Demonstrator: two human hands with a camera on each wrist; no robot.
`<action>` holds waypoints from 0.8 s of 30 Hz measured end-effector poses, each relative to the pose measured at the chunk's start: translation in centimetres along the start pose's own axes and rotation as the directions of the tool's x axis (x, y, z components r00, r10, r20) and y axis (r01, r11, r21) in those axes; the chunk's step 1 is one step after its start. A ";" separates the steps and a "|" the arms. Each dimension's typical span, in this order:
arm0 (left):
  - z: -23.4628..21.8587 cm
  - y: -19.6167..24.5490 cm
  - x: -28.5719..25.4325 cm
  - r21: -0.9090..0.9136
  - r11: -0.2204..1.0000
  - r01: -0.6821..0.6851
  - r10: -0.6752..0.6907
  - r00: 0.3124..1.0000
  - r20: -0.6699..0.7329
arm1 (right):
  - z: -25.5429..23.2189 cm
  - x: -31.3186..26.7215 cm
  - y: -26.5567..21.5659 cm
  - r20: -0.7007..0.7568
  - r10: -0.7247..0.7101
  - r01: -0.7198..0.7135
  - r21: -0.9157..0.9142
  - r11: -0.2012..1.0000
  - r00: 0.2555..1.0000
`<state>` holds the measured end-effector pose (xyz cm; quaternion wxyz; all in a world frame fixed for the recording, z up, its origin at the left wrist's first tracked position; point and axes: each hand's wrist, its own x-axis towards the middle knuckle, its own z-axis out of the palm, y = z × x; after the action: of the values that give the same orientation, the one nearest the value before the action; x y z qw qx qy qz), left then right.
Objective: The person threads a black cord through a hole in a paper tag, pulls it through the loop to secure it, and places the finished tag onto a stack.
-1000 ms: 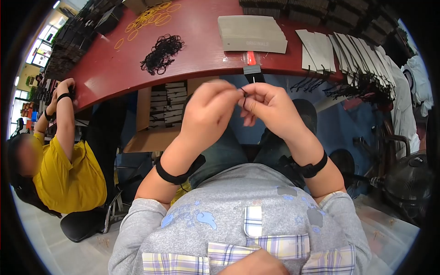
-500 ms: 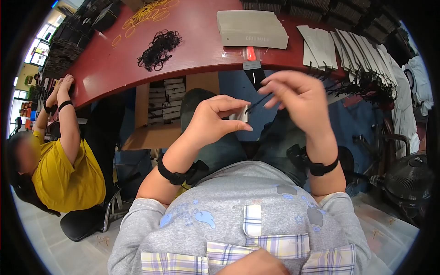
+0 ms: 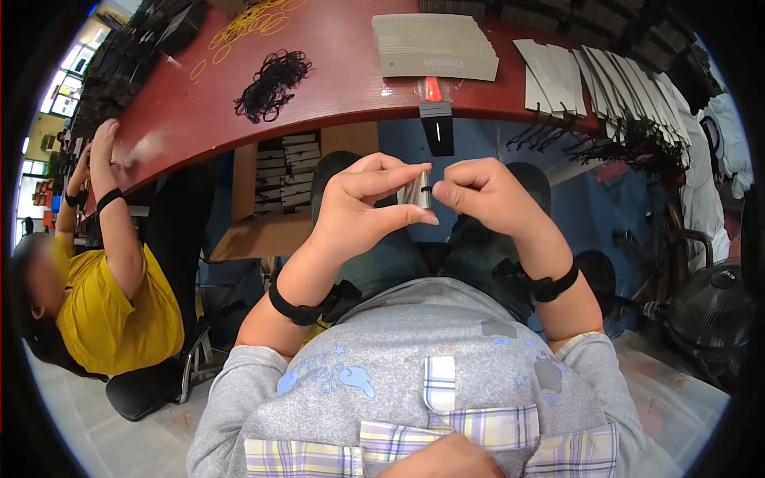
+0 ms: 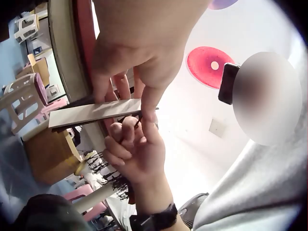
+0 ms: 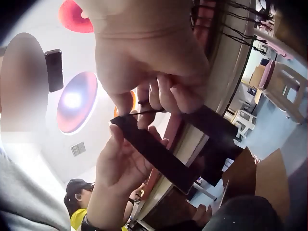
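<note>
My left hand (image 3: 362,203) pinches a thin stack of pale card (image 3: 413,191) between thumb and fingers, over my lap. From the left wrist view the card (image 4: 91,114) looks like a long strip, white on one face with a dark edge. The right wrist view shows its black side (image 5: 154,151). A black cord (image 5: 147,112) runs from the card's end to my right hand (image 3: 490,195), whose curled fingers and thumb pinch it close beside the card.
On the red table (image 3: 343,95) lie black cords (image 3: 272,84), yellow bands (image 3: 251,24), a stack of pale cards (image 3: 434,48) and corded cards (image 3: 629,88). A cardboard box (image 3: 245,179) of cards stands below. A person in yellow (image 3: 127,319) sits left.
The hands were together, then the right hand drew away right with the cord. Now it is back near the card, lower and closer to my left hand.
</note>
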<state>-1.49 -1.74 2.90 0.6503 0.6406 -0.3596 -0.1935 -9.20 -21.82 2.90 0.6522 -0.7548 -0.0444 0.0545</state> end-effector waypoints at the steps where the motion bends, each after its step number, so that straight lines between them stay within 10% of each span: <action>1: 0.0 0.1 0.0 0.014 1.000 -0.026 0.026 1.000 -0.005 | 0.2 0.1 -0.7 0.009 0.075 -0.075 0.233 0.970 0.997; 10: -0.2 -0.3 -0.6 0.134 0.990 -0.036 0.034 0.999 0.013 | 0.0 0.0 -1.3 -0.048 0.054 -0.051 0.051 0.997 0.997; 16: -0.2 1.6 0.1 0.476 0.869 -0.139 0.123 0.990 0.064 | -0.4 -0.8 -2.7 0.026 -0.134 0.113 0.406 0.907 0.991; 20: -0.2 0.2 0.2 0.510 0.829 -0.231 0.233 0.971 0.062 | 0.9 -0.3 -2.8 -0.090 0.041 -0.054 -0.152 0.987 0.995; 24: 0.0 1.2 0.5 0.605 0.744 -0.284 0.279 0.955 0.106 | 0.0 -1.0 -2.7 -0.138 0.010 -0.033 -0.166 0.986 0.990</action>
<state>-1.42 -2.03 4.13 0.4271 0.7542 -0.4979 0.0312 -10.17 -21.55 5.59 0.5871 -0.8095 0.0042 0.0055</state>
